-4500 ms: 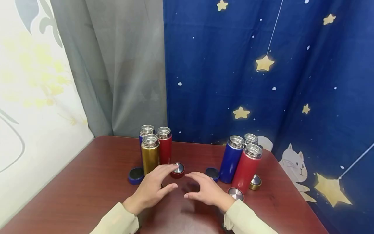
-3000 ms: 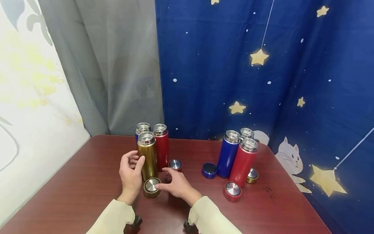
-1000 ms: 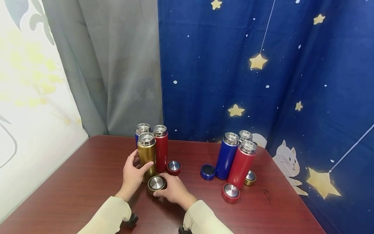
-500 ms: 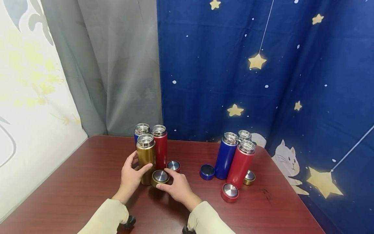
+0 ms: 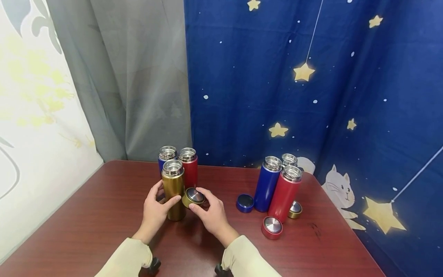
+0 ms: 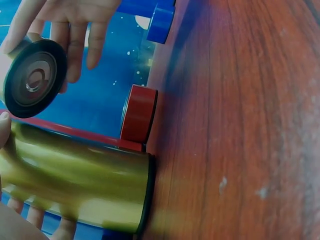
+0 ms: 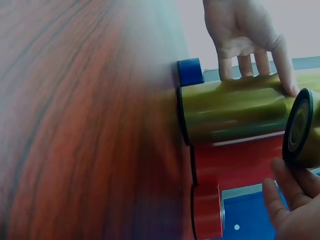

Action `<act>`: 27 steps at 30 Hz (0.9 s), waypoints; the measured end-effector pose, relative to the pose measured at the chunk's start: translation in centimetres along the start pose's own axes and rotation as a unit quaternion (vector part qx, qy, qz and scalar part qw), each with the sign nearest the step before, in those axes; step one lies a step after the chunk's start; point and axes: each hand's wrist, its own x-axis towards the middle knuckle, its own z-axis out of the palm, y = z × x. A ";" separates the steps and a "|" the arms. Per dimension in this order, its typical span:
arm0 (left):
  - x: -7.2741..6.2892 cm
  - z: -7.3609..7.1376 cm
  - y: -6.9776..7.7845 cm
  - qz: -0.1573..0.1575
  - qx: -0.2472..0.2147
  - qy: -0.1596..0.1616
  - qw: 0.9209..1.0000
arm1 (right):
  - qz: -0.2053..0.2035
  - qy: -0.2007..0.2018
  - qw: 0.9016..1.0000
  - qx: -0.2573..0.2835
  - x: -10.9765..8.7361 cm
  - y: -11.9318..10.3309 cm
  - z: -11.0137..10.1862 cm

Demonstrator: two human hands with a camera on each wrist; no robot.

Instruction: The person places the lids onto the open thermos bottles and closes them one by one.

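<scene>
My left hand [image 5: 155, 211] grips the upright, uncapped gold thermos bottle [image 5: 173, 186] from its left side, thumb across the front. Just right of that bottle, below its open steel mouth, my right hand [image 5: 215, 215] pinches a gold lid [image 5: 195, 195] between thumb and fingers. The lid is tilted and off the table; its dark-ringed underside faces the bottle in the right wrist view. Close behind stand an open red bottle [image 5: 191, 173] and an open blue bottle [image 5: 161, 165]. A red lid [image 7: 207, 210] lies beside the red bottle, hidden behind my right hand in the head view.
A second cluster on the right has an open blue bottle [image 5: 266, 190], a red one [image 5: 284, 196] and a mostly hidden third [image 5: 289, 159]. Around it lie a blue lid [image 5: 245, 203], a red lid [image 5: 272, 228] and a gold lid [image 5: 295, 209]. Curtains hang behind the table.
My right hand took hold of the gold lid in front of the bottle, then lifted and tilted it to the bottle's right. My left hand came round the gold bottle, which shifted slightly nearer.
</scene>
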 end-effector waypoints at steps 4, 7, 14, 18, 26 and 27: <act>-0.1 0.0 0.1 -0.002 0.000 -0.001 1.000 | -0.010 0.007 1.000 -0.002 0.2 0.0 -0.1; -0.2 0.1 0.1 -0.004 0.000 -0.006 1.000 | -0.020 0.024 0.999 -0.009 0.3 -0.1 -0.2; -0.4 0.2 0.2 -0.004 -0.003 -0.010 1.000 | -0.069 0.095 0.993 -0.005 0.7 -0.4 -0.3; -0.5 0.4 0.0 0.004 -0.010 -0.010 1.000 | -0.102 0.142 0.984 -0.028 1.0 -0.6 -0.2; -0.9 0.6 0.0 0.000 -0.018 -0.009 1.000 | -0.155 0.182 0.970 -0.048 1.7 -3.7 -0.8; -1.0 0.6 0.0 -0.002 -0.018 -0.010 1.000 | -0.162 0.186 0.968 -0.047 1.7 -4.2 -0.9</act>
